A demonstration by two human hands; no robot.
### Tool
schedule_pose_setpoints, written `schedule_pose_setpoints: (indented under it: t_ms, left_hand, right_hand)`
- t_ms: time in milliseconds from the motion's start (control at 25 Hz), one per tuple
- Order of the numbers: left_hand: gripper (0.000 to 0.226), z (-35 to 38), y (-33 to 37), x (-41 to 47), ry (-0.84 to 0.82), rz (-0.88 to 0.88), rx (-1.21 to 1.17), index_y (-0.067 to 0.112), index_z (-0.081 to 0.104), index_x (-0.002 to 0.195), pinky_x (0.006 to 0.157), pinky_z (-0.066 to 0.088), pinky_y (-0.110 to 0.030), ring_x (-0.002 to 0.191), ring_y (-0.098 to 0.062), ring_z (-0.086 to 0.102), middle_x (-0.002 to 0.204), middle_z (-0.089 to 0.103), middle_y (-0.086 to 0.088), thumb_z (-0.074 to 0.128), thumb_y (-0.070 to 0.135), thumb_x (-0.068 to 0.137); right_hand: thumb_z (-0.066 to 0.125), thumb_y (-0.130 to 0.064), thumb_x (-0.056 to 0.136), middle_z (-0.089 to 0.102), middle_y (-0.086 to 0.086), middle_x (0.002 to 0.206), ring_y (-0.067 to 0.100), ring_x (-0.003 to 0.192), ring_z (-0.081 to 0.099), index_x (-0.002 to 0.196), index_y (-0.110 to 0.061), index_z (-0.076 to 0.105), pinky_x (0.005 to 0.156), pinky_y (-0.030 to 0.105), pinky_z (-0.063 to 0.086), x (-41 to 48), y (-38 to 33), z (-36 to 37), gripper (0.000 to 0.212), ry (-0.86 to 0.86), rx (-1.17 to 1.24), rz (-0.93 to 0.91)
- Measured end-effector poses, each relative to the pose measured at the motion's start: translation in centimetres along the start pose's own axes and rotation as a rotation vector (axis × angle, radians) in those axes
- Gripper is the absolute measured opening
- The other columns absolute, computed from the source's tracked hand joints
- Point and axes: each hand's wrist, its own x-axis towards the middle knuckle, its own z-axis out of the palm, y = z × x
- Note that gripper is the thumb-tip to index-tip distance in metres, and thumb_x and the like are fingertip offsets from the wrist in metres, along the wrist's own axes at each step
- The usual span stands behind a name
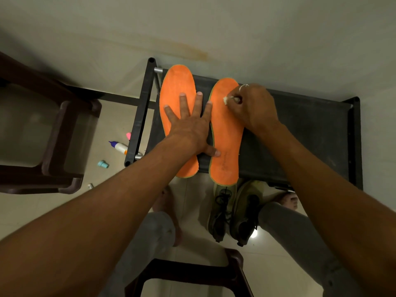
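Two orange insoles lying side by side, toes pointing away, on the black fabric shelf (pixel 310 133) of a low rack. The left hand (pixel 188 125) lies flat with fingers spread apart, pressing on the left insole (pixel 177 86), while its forefinger and thumb reach onto the right insole (pixel 225 133). The right hand (pixel 255 108), fingers curled, pinches a small white wad (pixel 226 100) against the forepart of the right insole. A pair of olive sneakers (pixel 233 211) stands on the floor below the shelf's near edge. A glue bottle (pixel 120 147) and a teal cap (pixel 103 164) lie on the floor left of the rack, near a brown plastic chair (pixel 64 133).
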Motion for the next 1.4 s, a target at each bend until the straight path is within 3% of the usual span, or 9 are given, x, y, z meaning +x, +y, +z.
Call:
schedule_pose_setpoints:
  t_ms: [280,400,520,680,800,960,1080,1240,1400]
  left_hand:
    - [0.146,0.0,0.0,0.0,-0.01,-0.002,-0.002,0.024,-0.019,0.156,0.107,-0.001,-0.079,0.144,-0.046,-0.028,0.16,-0.034,-0.006,0.072,0.081,0.057]
    - [0.146,-0.1,-0.1,0.0,-0.005,0.0,0.001,0.024,-0.018,0.157,0.107,-0.001,-0.079,0.144,-0.046,-0.028,0.16,-0.034,-0.006,0.072,0.081,0.058]
    - [0.146,-0.1,0.0,0.0,-0.012,0.001,-0.01,0.024,-0.018,0.157,0.107,-0.001,-0.08,0.144,-0.046,-0.028,0.16,-0.034,-0.006,0.073,0.081,0.057]
    - [0.146,-0.1,-0.1,0.0,-0.007,0.005,-0.003,0.024,-0.018,0.157,0.107,-0.001,-0.079,0.144,-0.046,-0.028,0.16,-0.034,-0.007,0.072,0.08,0.058]
    - [0.146,-0.1,-0.1,0.0,-0.02,0.0,-0.007,0.024,-0.019,0.156,0.107,-0.002,-0.079,0.144,-0.046,-0.029,0.16,-0.035,-0.006,0.073,0.08,0.058]
    - [0.144,-0.3,-0.1,-0.1,-0.025,-0.004,0.008,0.024,-0.019,0.156,0.108,-0.001,-0.079,0.144,-0.045,-0.029,0.159,-0.035,-0.006,0.072,0.079,0.059]
    - [0.145,-0.4,0.0,0.0,-0.034,-0.008,0.002,0.024,-0.019,0.156,0.108,0.0,-0.079,0.144,-0.046,-0.029,0.16,-0.035,-0.007,0.073,0.079,0.059]
    - [0.146,-0.4,0.0,0.0,-0.037,-0.011,0.012,0.024,-0.02,0.156,0.108,0.0,-0.079,0.144,-0.046,-0.029,0.159,-0.036,-0.006,0.073,0.08,0.058]
    - [0.147,-0.3,0.0,0.0,-0.042,-0.014,0.008,0.024,-0.021,0.156,0.108,0.0,-0.079,0.144,-0.046,-0.029,0.159,-0.036,-0.006,0.072,0.081,0.057]
  right_hand:
    - [0.06,-0.036,0.09,0.073,0.0,0.093,0.019,0.085,0.065,0.095,-0.021,0.076,0.068,0.025,0.04,-1.2,-0.1,0.1,0.023,-0.049,-0.012,-0.032]
    - [0.06,-0.039,0.09,0.073,-0.004,0.096,0.017,0.086,0.066,0.097,-0.025,0.076,0.07,0.028,0.047,-1.5,-0.2,0.0,0.022,-0.208,0.009,-0.117]
    - [0.06,-0.04,0.09,0.072,-0.001,0.096,0.018,0.087,0.064,0.096,-0.022,0.076,0.069,0.028,0.044,-1.4,0.6,-0.8,0.025,-0.098,-0.036,-0.024]
    - [0.062,-0.042,0.091,0.072,-0.006,0.095,0.011,0.08,0.062,0.098,-0.025,0.075,0.065,0.024,0.039,-3.2,0.3,-0.6,0.023,-0.321,-0.007,-0.15]
    - [0.061,-0.041,0.091,0.071,-0.001,0.091,0.014,0.077,0.06,0.093,-0.02,0.075,0.068,0.026,0.038,-3.5,1.0,-1.2,0.025,-0.14,-0.092,-0.024]
    - [0.064,-0.04,0.086,0.07,-0.01,0.084,0.008,0.072,0.063,0.081,-0.031,0.068,0.059,0.023,0.041,-4.8,-0.4,-1.2,0.012,-0.453,0.01,-0.118]
    - [0.062,-0.042,0.087,0.068,-0.004,0.082,0.013,0.069,0.06,0.087,-0.023,0.071,0.063,0.028,0.045,-4.1,0.3,-1.7,0.02,-0.241,-0.131,-0.04]
    - [0.066,-0.044,0.087,0.068,-0.009,0.084,0.01,0.074,0.063,0.086,-0.027,0.07,0.059,0.025,0.043,-5.0,0.6,-2.1,0.018,-0.55,-0.007,-0.091]
    - [0.064,-0.042,0.09,0.069,-0.008,0.083,0.012,0.073,0.064,0.09,-0.024,0.071,0.062,0.027,0.046,-5.1,0.7,-2.2,0.019,-0.365,-0.077,-0.06]
